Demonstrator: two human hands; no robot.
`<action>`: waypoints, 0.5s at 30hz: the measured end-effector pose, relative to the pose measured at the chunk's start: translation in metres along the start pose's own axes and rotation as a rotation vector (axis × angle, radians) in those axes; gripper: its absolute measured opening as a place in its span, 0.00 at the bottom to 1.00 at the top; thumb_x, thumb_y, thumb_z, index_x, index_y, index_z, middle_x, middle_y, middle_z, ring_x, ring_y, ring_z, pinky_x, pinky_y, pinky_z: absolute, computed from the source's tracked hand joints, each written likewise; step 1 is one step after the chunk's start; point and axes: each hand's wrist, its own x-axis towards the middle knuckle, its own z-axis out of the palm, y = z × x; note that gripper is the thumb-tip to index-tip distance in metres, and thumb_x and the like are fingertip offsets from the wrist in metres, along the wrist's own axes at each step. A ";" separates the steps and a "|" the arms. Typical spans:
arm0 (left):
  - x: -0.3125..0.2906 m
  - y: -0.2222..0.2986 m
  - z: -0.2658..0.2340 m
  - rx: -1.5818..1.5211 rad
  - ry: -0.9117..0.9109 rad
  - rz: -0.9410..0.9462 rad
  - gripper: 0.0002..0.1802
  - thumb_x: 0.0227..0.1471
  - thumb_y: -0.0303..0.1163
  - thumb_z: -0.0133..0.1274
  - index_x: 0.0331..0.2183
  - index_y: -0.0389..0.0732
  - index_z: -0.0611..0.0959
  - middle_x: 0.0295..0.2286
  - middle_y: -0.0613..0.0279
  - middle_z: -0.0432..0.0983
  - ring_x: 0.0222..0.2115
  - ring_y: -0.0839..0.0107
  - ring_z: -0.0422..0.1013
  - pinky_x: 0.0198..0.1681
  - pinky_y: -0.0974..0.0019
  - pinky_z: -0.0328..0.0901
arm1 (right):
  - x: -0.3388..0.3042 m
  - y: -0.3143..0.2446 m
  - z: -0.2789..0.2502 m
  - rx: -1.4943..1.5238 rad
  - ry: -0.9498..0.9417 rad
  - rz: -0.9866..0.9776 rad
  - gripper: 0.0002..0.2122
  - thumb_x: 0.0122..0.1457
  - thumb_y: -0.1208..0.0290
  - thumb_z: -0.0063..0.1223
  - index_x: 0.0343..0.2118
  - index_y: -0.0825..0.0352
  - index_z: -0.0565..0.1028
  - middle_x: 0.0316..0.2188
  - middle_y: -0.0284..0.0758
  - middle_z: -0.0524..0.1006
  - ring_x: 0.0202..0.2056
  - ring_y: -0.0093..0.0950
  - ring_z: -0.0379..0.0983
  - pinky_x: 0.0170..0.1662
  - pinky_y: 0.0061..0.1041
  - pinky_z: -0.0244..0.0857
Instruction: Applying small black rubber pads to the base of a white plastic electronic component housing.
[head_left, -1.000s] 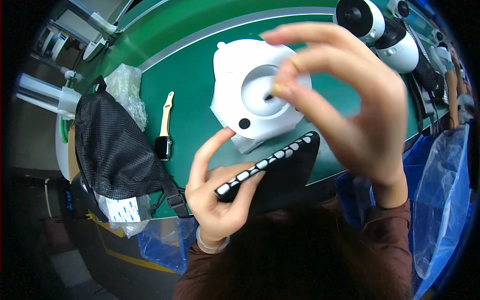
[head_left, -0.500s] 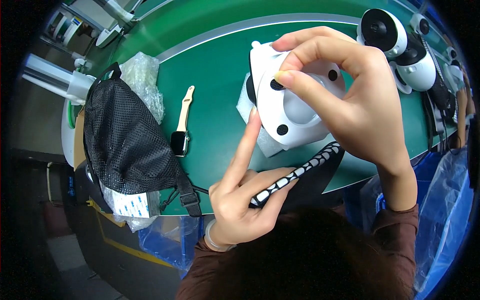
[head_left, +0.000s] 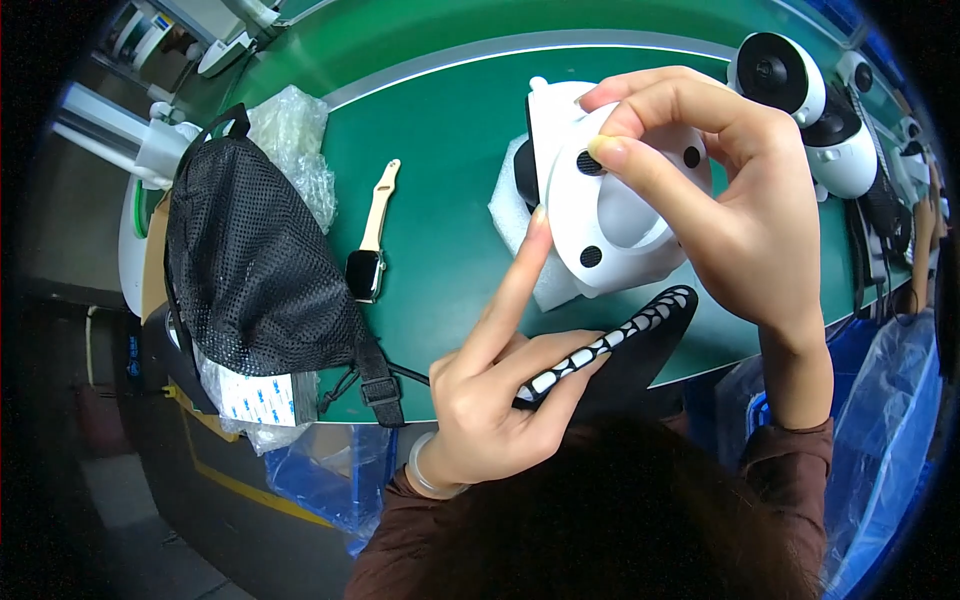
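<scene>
Well, the white device [head_left: 585, 210] sits tilted over pale foam [head_left: 508, 205] on the green table [head_left: 440, 150], 3 dark round pads [head_left: 591, 257] showing. Just nearside of it, the left hand [head_left: 495, 410] pinches a black sheet [head_left: 618, 342], index finger reaching the device's rim. Upon its face, the right hand [head_left: 755, 210] brings thumb and forefinger together at 1 pad; whether they grip it, I can't tell.

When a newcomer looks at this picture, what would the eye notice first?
Likely the white device, above and right of centre, with the right hand at one of its black dots. Below it, the left hand holds a black sheet; a black mesh bag stands out at the left.
</scene>
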 end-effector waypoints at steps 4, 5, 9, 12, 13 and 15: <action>-0.001 -0.002 -0.001 0.007 -0.004 0.010 0.09 0.26 0.19 0.57 0.20 0.34 0.80 0.45 0.40 0.61 0.22 0.74 0.73 0.27 0.78 0.65 | 0.000 0.000 0.003 0.013 0.003 -0.005 0.05 0.46 0.75 0.52 0.22 0.72 0.72 0.32 0.38 0.74 0.31 0.20 0.68 0.35 0.16 0.60; -0.001 -0.002 -0.001 0.004 0.000 0.008 0.09 0.26 0.19 0.57 0.20 0.34 0.80 0.45 0.40 0.61 0.22 0.74 0.73 0.27 0.78 0.65 | -0.001 0.001 0.005 -0.021 0.014 -0.040 0.05 0.46 0.76 0.52 0.22 0.72 0.72 0.31 0.38 0.74 0.31 0.20 0.68 0.35 0.16 0.60; -0.001 -0.002 -0.001 0.023 -0.001 0.017 0.08 0.26 0.19 0.57 0.20 0.35 0.80 0.45 0.40 0.61 0.25 0.70 0.74 0.28 0.76 0.65 | 0.000 0.006 0.009 -0.072 0.038 -0.146 0.04 0.45 0.77 0.52 0.21 0.72 0.70 0.29 0.38 0.73 0.32 0.21 0.68 0.35 0.16 0.60; 0.000 -0.003 0.000 0.044 0.029 0.037 0.08 0.27 0.20 0.57 0.20 0.35 0.80 0.44 0.39 0.61 0.30 0.64 0.73 0.29 0.75 0.65 | 0.006 0.004 0.006 -0.089 -0.043 -0.091 0.04 0.44 0.77 0.52 0.21 0.71 0.70 0.28 0.38 0.73 0.32 0.21 0.69 0.35 0.16 0.61; -0.001 -0.003 0.000 0.023 0.042 0.021 0.08 0.28 0.20 0.57 0.21 0.35 0.80 0.44 0.40 0.62 0.35 0.60 0.71 0.33 0.74 0.65 | 0.007 0.002 0.003 0.029 -0.049 -0.021 0.04 0.44 0.77 0.53 0.21 0.71 0.70 0.28 0.37 0.73 0.32 0.20 0.69 0.34 0.16 0.62; -0.001 -0.001 0.001 -0.010 0.025 -0.009 0.08 0.28 0.20 0.57 0.21 0.35 0.80 0.44 0.40 0.62 0.37 0.59 0.70 0.35 0.73 0.64 | 0.012 0.003 -0.001 0.148 -0.048 0.078 0.04 0.44 0.76 0.53 0.22 0.70 0.70 0.28 0.35 0.73 0.30 0.19 0.69 0.33 0.15 0.62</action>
